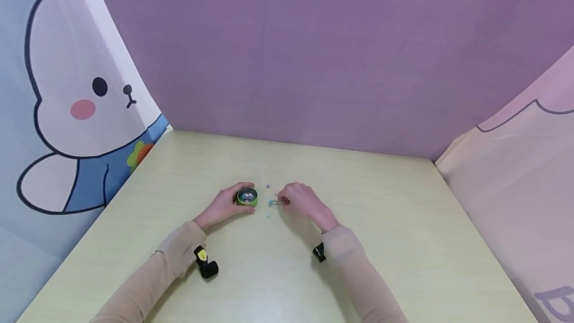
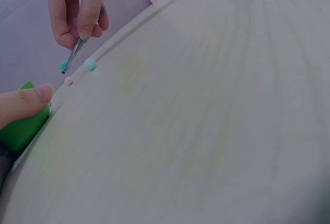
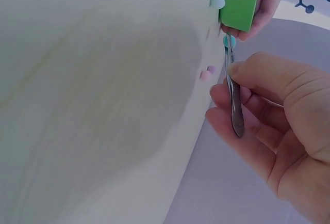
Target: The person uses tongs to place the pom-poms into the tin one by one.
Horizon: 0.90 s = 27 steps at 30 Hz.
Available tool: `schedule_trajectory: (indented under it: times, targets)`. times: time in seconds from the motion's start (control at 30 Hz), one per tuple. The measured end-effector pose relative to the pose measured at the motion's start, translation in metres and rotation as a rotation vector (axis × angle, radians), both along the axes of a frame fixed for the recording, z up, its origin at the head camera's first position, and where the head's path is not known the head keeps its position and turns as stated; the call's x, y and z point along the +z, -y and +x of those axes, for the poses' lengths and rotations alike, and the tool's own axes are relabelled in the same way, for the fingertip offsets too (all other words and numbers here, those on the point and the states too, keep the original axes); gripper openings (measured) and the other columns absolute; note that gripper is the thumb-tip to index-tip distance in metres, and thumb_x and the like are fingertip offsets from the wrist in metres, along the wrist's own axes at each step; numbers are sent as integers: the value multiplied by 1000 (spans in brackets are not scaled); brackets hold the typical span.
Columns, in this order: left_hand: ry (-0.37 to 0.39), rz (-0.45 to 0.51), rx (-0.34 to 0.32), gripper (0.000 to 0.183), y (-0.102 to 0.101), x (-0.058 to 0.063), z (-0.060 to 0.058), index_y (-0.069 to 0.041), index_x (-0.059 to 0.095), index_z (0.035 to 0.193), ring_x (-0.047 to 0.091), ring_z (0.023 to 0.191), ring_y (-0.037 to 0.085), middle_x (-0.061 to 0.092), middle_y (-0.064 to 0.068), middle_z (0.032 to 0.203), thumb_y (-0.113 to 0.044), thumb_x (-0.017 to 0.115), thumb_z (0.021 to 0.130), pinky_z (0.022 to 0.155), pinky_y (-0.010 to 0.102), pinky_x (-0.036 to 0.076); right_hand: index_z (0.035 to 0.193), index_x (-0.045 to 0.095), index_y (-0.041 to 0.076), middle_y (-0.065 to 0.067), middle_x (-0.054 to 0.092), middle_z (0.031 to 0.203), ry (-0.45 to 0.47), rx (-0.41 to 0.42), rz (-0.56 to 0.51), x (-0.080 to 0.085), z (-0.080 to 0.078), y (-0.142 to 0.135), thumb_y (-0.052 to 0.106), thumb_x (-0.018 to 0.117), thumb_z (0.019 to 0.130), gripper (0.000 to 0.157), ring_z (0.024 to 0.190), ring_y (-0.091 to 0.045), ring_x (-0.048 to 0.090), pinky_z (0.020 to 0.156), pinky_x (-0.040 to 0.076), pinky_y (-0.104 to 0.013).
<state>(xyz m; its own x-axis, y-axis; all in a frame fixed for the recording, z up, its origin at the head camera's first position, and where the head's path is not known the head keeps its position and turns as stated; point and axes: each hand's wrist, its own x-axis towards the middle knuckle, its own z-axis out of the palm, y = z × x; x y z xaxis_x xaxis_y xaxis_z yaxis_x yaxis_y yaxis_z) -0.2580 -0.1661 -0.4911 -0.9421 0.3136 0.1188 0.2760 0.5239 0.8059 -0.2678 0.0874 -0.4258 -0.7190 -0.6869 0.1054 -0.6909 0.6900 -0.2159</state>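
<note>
In the head view my left hand (image 1: 225, 203) holds a small green cup (image 1: 247, 205) on the table, thumb and fingers around its sides. Its inside looks shiny; its contents are too small to tell. My right hand (image 1: 301, 199) pinches metal tweezers (image 3: 235, 100) between thumb and fingers, their tips pointing toward the cup. A teal pom-pom (image 3: 232, 42) is at the tweezer tips, just apart from the cup. Nearby on the table lie a pale blue pom-pom (image 2: 90, 64), a pink pom-pom (image 3: 205, 75) and a purple pom-pom (image 3: 211, 69).
The pale wooden table (image 1: 278, 273) extends around both hands. Behind it rises a purple cloth backdrop (image 1: 314, 64). A cartoon-printed curtain (image 1: 67, 79) hangs on the left and a pale printed cloth (image 1: 520, 188) on the right. Black wrist cameras sit near both sleeves.
</note>
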Motion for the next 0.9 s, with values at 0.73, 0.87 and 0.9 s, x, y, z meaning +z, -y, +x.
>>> schedule_trajectory:
  times: [0.73,0.87,0.9]
  targets:
    - [28,30,-6,76,-1,-1,-2,-14,49,144,54,131,34,56,12,144,-26,85,77,114,54,41,61,41,17,0,59,69,-59,76,-51,17,-7,17,-6,59,82,36,61,-6,33,52,21,-17]
    - [22,31,-12,75,-1,-3,-2,-15,49,144,55,131,34,57,12,142,-28,84,78,113,55,41,63,48,16,3,45,64,-59,85,-49,17,-7,22,-5,60,82,31,63,-7,34,53,23,-17]
    - [22,33,-12,75,-1,-3,-2,-16,49,144,55,131,34,58,12,142,-29,84,78,113,55,42,64,50,16,5,43,64,-55,87,-51,17,-6,22,-5,60,81,29,63,-7,34,54,23,-16]
